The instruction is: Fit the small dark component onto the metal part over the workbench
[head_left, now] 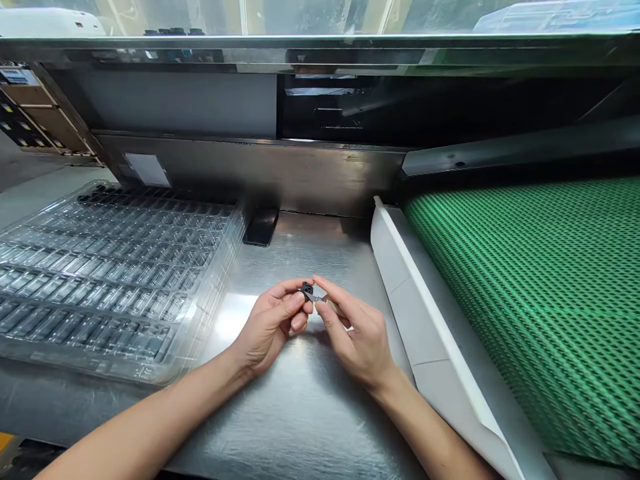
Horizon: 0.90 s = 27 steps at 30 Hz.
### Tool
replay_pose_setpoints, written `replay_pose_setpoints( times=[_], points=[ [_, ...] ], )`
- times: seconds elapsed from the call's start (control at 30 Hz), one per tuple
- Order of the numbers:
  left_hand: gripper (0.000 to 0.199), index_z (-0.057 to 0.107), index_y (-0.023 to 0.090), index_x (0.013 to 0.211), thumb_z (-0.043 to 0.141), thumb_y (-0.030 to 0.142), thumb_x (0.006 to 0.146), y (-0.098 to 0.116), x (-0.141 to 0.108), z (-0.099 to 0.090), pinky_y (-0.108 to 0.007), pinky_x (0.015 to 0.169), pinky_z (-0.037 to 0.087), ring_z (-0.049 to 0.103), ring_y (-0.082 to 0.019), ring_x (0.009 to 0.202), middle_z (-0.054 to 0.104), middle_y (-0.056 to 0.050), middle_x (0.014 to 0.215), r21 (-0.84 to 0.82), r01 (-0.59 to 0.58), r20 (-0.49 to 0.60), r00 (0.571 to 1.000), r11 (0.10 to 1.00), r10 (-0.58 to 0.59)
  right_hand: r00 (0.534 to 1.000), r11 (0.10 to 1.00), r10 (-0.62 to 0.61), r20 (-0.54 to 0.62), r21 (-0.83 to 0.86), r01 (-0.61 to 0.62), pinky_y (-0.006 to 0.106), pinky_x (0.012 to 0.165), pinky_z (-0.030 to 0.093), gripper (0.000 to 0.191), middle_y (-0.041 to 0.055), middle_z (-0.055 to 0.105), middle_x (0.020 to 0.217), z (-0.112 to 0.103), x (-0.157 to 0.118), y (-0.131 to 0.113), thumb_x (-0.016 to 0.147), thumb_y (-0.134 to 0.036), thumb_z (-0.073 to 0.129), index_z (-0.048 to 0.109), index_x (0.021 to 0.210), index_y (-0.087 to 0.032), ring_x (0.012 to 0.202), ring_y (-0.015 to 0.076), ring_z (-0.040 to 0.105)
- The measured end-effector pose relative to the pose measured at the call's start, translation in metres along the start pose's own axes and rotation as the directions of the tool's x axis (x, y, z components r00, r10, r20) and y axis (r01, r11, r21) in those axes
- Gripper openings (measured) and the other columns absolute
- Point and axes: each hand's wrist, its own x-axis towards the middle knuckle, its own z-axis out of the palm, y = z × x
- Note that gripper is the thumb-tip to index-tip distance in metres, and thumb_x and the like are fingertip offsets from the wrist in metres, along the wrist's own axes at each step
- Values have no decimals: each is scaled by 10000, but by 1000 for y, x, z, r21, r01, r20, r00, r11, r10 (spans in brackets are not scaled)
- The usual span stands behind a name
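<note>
Centrally, the left hand (273, 325) pinches a small black component (307, 291) between thumb and forefinger above the steel worktable (300, 407). The right hand (357, 337) grips a slim tool (325, 302) whose tip touches the component. Left of the hands lies a stack of clear plastic trays (115, 267); to the right, a white guide rail (425, 320) borders a green mesh conveyor belt (540, 300).

Head camera looks forward and down — close over steel bench (300, 400).

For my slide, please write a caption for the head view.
Left hand and right hand pinch a small black part above a steel table.
</note>
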Motion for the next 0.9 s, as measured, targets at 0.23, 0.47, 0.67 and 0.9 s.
replay_pose_setpoints(
  times=[0.23,0.47,0.67,0.9],
  points=[
    [318,775,143,1182,853,281,907,2,0,0,-179,576,349,480,-46,591,655,-35,811,30,5,-10,1000,1000,-4,999,999,38,16,14,-39,384,953,622,352,72,770,1186,-2,1,-1,1134,-210,599,653,1481,-239,1038,247,758],
    [301,780,141,1160,856,276,902,3,2,0,-180,574,343,480,-48,587,658,-35,802,27,3,-20,1000,1000,-3,996,996,82,32,41,-83,363,890,610,329,62,773,1135,-2,0,-1,1141,-246,590,656,1462,-225,943,224,757],
    [331,778,139,1175,868,273,886,3,1,-1,-185,578,355,479,-50,586,665,-38,805,17,19,-43,999,1000,-18,995,996,86,44,12,-87,375,943,602,353,76,771,1145,0,-2,-1,1150,-266,576,630,1494,-210,1006,236,755],
    [315,780,136,1174,855,270,899,2,2,-2,-184,572,345,480,-49,592,648,-35,810,14,17,-33,999,1000,-16,998,998,55,36,-18,-55,399,972,618,355,78,778,1111,-1,-1,0,1144,-253,588,640,1493,-218,1013,256,766]
  ],
)
